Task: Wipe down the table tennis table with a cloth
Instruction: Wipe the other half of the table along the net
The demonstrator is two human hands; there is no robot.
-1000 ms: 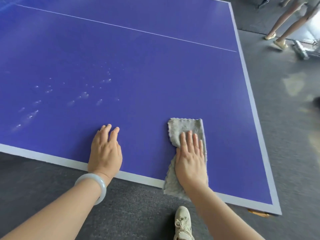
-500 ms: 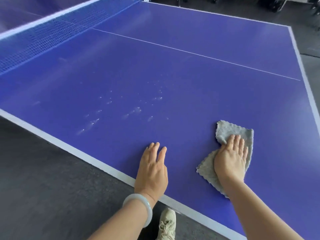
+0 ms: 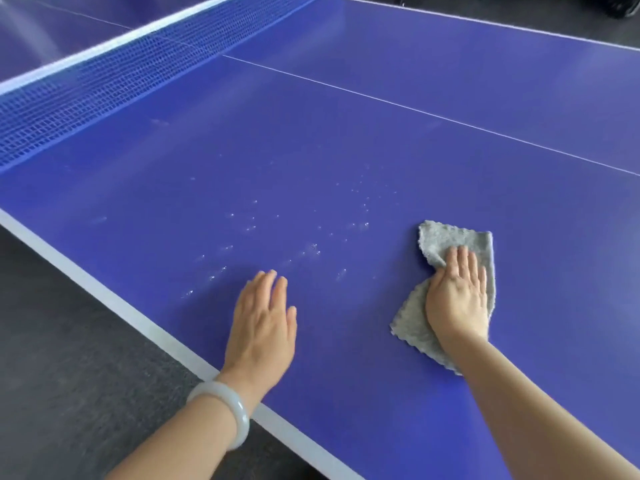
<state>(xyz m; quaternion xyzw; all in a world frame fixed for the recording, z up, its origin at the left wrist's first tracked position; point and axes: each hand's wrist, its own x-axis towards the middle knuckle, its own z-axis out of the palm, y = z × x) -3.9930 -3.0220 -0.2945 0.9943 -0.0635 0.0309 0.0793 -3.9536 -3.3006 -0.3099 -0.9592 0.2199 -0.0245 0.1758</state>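
Moved: cloth [image 3: 450, 244], hanging over the near edge a second ago, now lies wholly on the blue desk [image 3: 381, 150]. Left grip [image 3: 263, 327], pale bangle [image 3: 225, 410] at wrist: flat on desk by near edge, fingers straight, holding nothing. Right grip [image 3: 457, 303]: palm flat, fingers straight, pressing grey cloth down. Droplets [image 3: 311, 245]: scattered beyond left grip. Net [image 3: 104, 84]: far left.

pale bangle [image 3: 242, 417]; dark grey carpet floor [image 3: 69, 358]
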